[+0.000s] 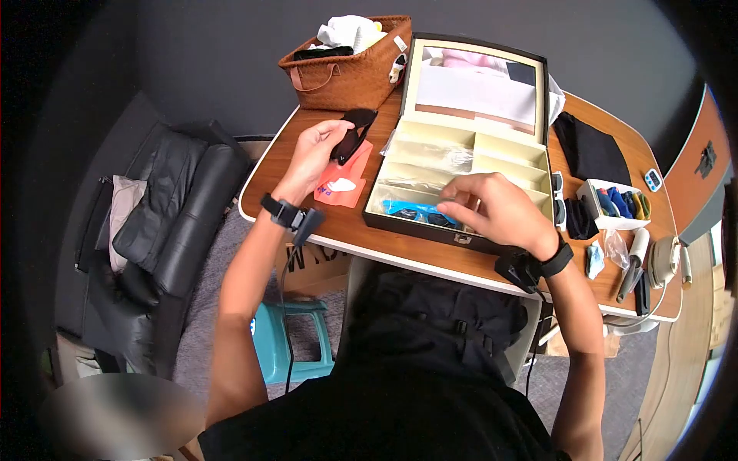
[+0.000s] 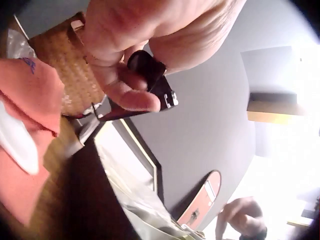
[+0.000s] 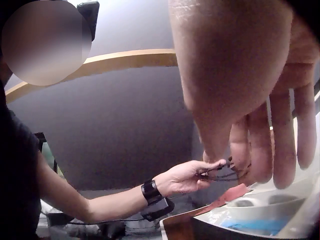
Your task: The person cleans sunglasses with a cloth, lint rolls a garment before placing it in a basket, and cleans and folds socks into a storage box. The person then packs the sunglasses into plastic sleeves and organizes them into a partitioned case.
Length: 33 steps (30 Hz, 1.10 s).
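Note:
My left hand pinches a pair of dark sunglasses between thumb and fingers, above the left part of the table. In the left wrist view, the silver-marked hinge of the sunglasses shows past the fingertips. Beneath them lies a coral cloth with a white oval piece on it. My right hand hovers over the front of a black case with cream compartments, its fingers extended with nothing held, as the right wrist view shows. Blue-wrapped glasses lie in the front compartment below it.
The case's windowed lid stands raised at the back. A brown woven basket with cloths sits behind on the left. On the right are folded black cloth, a white box of rolled fabrics and a white corded device.

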Available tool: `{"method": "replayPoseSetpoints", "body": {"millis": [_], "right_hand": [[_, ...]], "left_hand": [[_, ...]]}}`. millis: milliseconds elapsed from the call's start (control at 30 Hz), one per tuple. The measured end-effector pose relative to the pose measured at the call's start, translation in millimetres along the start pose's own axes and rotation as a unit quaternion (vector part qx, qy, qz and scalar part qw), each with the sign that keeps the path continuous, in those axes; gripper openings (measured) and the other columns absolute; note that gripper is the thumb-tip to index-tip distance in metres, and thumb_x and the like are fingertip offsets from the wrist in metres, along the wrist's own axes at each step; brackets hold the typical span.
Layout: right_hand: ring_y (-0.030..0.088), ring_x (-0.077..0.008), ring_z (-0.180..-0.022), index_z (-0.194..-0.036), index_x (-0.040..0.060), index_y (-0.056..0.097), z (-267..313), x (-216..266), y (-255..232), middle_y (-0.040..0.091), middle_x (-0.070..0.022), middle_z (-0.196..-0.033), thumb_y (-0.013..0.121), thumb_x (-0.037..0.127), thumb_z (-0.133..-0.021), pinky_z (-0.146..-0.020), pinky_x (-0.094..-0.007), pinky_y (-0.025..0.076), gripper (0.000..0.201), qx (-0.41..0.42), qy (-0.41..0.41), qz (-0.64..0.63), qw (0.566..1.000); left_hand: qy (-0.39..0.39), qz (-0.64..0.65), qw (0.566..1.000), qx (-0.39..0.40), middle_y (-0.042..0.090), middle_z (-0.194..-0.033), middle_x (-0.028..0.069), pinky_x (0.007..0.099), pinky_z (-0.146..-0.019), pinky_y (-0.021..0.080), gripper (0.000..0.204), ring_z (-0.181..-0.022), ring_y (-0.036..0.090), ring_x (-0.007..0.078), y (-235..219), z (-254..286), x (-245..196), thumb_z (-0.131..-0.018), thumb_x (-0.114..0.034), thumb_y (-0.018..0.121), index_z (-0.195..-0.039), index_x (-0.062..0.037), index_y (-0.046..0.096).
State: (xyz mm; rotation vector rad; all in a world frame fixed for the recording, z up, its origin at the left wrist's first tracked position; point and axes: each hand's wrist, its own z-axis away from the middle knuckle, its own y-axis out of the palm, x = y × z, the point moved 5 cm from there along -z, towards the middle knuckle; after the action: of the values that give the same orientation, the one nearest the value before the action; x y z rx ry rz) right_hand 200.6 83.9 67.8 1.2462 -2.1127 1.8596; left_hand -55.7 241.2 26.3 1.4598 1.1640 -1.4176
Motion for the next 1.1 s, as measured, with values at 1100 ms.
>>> {"method": "replayPoseSetpoints", "body": {"millis": [1100], "right_hand": [[0.067,-0.0247,-0.077,-0.133,0.0021,0.046,89,-49,5,0.065,-0.0118,-0.100,0.038,0.043,-0.103,-0.057,-0.0348,0.056,0.052,-0.416,0.092,-0.681,0.596]], "left_hand": [[0.271,-0.445,0.843,0.137,0.070,-0.092,0.0174,0.0403,-0.086,0.050,0.017,-0.091,0.067,0.0307,139,-48,-16,-0.084,-0.016,0.067,-0.095,-0.0026,0.071]]}}
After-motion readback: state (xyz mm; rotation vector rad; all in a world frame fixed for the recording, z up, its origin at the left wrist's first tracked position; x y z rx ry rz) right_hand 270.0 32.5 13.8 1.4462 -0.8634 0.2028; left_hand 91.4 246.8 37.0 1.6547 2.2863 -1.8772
